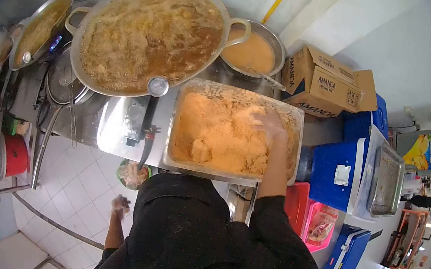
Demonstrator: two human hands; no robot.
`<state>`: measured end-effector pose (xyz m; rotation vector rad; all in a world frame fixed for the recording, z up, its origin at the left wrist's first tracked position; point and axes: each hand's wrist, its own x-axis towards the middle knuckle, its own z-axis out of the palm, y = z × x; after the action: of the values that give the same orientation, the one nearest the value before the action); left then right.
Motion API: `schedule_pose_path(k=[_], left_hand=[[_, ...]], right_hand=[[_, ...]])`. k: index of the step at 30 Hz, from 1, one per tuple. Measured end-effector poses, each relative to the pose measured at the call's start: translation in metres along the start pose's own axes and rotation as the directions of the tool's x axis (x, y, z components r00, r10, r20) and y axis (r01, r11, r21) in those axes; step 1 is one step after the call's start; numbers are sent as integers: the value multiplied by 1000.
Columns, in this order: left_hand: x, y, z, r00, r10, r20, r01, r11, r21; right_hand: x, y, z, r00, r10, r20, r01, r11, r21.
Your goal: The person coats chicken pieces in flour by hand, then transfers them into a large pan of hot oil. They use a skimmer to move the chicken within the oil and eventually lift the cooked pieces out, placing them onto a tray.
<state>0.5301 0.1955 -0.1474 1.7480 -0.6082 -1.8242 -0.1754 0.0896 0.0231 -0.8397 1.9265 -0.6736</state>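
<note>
A rectangular metal tray [168, 155] holds orange breading flour [216, 129], heaped and lumpy. My right hand [270, 123] is dusted with flour and reaches over the right part of the tray, touching the flour with its fingers apart. A lump coated in breading [202, 149] lies at the tray's lower left. My left hand [121, 205] hangs low to the left above the tiled floor, flour on its loosely spread fingers and nothing seen in it. Close above it is a green bowl [120, 174] with pieces of raw meat [132, 174].
A large two-handled pan of bubbling oil [151, 40] stands behind the tray, a skimmer [150, 124] at its edge. Beside it are a pot of orange liquid [251, 53] and a cardboard box [322, 84]. Blue coolers [334, 170] and a pink basin [320, 225] lie right.
</note>
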Motion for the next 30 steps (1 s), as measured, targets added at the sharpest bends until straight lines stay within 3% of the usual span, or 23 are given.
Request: schedule_pose_path(k=[1,2,3,4,6,7,9,11,16,18,20,22,23,25,26,27,28,30], left_hand=[[10,-27,-20,994,-5,108,14,996,-83],[6,-27,-20,996,-37,76,42,996,-73],[-5,-24,-16,997,-67,45,70,995,-66],[-18,-20,-10,996,-92,10,92,994,-65],[-45,-16,-5,987,-144,-76,138,987,-76],[-51,-21,-9,982,-150,-111,141,986,-87],[-52,-33,-16,976,-142,-163,127,987,-100],[-54,-39,-16,979,-96,-180,89,995,-46],[-54,-24,-1,984,-43,-175,87,963,254],[-50,-21,2,981,20,-192,14,985,172],[-37,-21,-3,971,-92,-219,109,992,66],[-25,-24,0,931,-196,-308,183,981,-70],[-7,-38,-17,932,-241,-272,227,971,-80],[-11,-20,-14,950,-185,-253,181,983,-38],[-11,-12,-13,940,-198,-279,202,979,-12],[-10,-6,-11,949,-184,-256,173,983,-66],[-7,-5,-16,958,-167,-231,144,983,-113],[8,-6,-23,966,-132,-220,104,985,-134]], right_hand=[[3,-15,14,999,41,17,-43,994,101],[-2,-42,24,981,183,57,-192,938,290],[16,-24,33,994,87,61,-86,996,-17],[55,14,48,995,-11,96,41,946,-322],[76,12,72,995,-92,48,103,821,-561],[80,12,86,995,-78,-59,35,850,-525],[60,-8,98,992,-29,-120,-29,891,-454],[21,-55,80,999,2,-50,-22,916,-400],[28,-49,79,999,10,-45,-23,951,-310],[33,-42,79,999,-26,-48,11,960,-280],[32,-41,79,997,-72,-11,66,960,-272],[39,-40,79,998,51,-41,-59,972,-228],[55,-21,80,995,81,-51,-84,994,-76],[57,-25,85,979,188,-73,-173,969,174],[61,-26,88,975,206,-88,-189,967,168],[67,-25,91,971,215,-106,-202,972,122],[74,-22,96,973,195,-122,-209,972,-111],[85,-16,100,980,150,-128,-194,847,-494]])
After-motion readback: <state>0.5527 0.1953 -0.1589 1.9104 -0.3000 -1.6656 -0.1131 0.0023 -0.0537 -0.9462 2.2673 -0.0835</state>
